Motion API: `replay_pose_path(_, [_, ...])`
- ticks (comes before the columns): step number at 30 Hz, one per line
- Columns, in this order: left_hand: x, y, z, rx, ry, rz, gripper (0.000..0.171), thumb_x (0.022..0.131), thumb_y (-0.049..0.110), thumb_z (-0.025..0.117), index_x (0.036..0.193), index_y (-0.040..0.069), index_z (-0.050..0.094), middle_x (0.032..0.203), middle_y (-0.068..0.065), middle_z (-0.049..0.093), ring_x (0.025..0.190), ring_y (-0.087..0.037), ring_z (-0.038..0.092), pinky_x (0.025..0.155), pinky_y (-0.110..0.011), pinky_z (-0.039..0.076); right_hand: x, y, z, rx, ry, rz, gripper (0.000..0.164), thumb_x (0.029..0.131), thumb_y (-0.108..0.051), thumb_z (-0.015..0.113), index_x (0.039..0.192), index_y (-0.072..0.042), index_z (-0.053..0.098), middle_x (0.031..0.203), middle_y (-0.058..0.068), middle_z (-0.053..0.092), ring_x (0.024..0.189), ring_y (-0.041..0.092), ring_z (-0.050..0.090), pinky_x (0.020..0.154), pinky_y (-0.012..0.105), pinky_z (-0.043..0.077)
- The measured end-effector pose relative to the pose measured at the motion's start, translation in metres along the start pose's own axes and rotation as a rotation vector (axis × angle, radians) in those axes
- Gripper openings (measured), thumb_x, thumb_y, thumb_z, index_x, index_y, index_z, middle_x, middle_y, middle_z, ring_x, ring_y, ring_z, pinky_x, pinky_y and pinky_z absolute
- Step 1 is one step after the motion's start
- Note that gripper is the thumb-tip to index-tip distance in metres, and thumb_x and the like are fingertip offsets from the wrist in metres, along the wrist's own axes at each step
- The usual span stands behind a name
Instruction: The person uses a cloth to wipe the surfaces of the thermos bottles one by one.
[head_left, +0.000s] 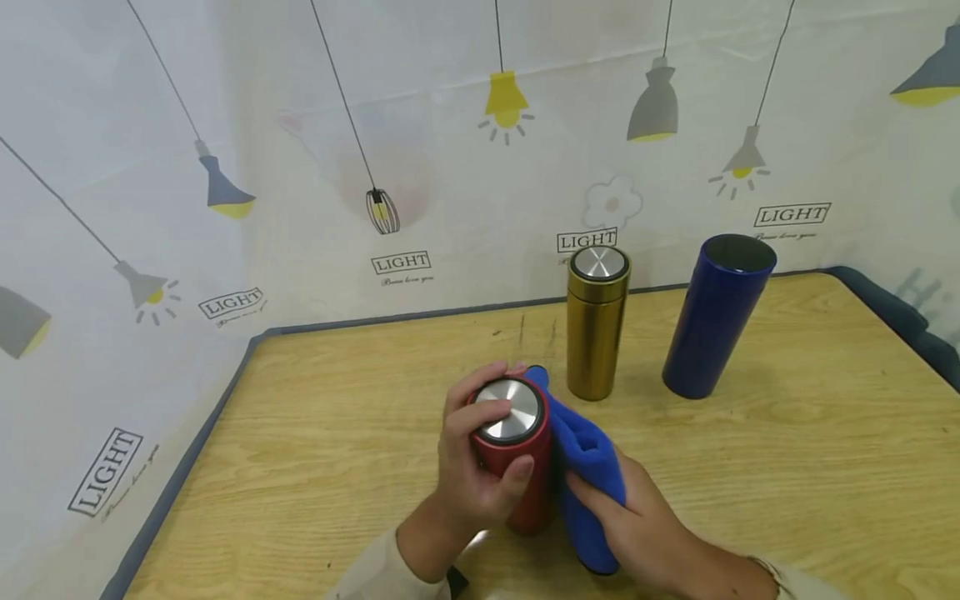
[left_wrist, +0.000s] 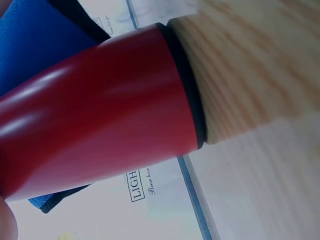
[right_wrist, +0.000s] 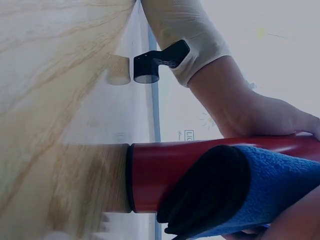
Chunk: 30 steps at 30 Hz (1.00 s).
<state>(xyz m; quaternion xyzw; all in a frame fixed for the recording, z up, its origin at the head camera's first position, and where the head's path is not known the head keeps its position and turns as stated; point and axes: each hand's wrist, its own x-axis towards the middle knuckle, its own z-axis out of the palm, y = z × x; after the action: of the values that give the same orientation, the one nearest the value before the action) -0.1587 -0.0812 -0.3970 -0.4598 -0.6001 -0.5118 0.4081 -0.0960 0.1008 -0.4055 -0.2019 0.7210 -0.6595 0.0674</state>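
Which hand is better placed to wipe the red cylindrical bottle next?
Probably the right hand: it holds the folded blue cloth against the red bottle, while the left hand grips the bottle's upper end.

Glossy red flask point(left_wrist: 120, 107), probably metal

"Where can we pass?"
"We have room over the wooden table point(head_left: 322, 442), left of the left hand point(head_left: 467, 471); rightward, the blue cloth point(head_left: 588, 454) and right hand point(head_left: 651, 525) block us, then the gold flask point(head_left: 596, 342)."
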Motion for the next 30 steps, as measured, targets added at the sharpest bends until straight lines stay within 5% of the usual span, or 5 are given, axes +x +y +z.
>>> replay_pose_path(4, [0.0, 0.0, 0.0, 0.001, -0.01, -0.007, 0.046, 0.099, 0.033, 0.056, 0.116, -0.008, 0.043, 0.131, -0.031, 0.046, 0.122, -0.038, 0.06, 0.092, -0.045, 0.057, -0.003, -0.003, -0.001, -0.012, 0.013, 0.029, 0.054, 0.105, -0.018, 0.048, 0.156, -0.011, 0.03, 0.158, 0.009, 0.04, 0.14, 0.007, 0.041, 0.106, 0.016, 0.036])
replay_pose_path(16, [0.003, 0.002, -0.001, -0.026, -0.013, 0.003, 0.045, 0.098, 0.03, 0.056, 0.114, -0.01, 0.043, 0.13, -0.032, 0.045, 0.117, -0.04, 0.061, 0.088, -0.046, 0.058, 0.005, 0.006, 0.005, 0.011, -0.045, -0.172, 0.059, 0.105, -0.004, 0.043, 0.158, -0.022, 0.026, 0.163, 0.002, 0.031, 0.148, 0.007, 0.031, 0.114, 0.014, 0.028])
replay_pose_path(30, [0.01, -0.001, -0.009, -0.146, -0.078, 0.013, 0.047, 0.095, 0.03, 0.061, 0.112, -0.01, 0.042, 0.128, -0.033, 0.045, 0.117, -0.041, 0.061, 0.094, -0.045, 0.056, -0.001, -0.003, 0.003, -0.01, -0.025, -0.156, 0.06, 0.104, -0.004, 0.045, 0.158, -0.021, 0.026, 0.163, 0.001, 0.031, 0.148, 0.004, 0.032, 0.114, 0.012, 0.028])
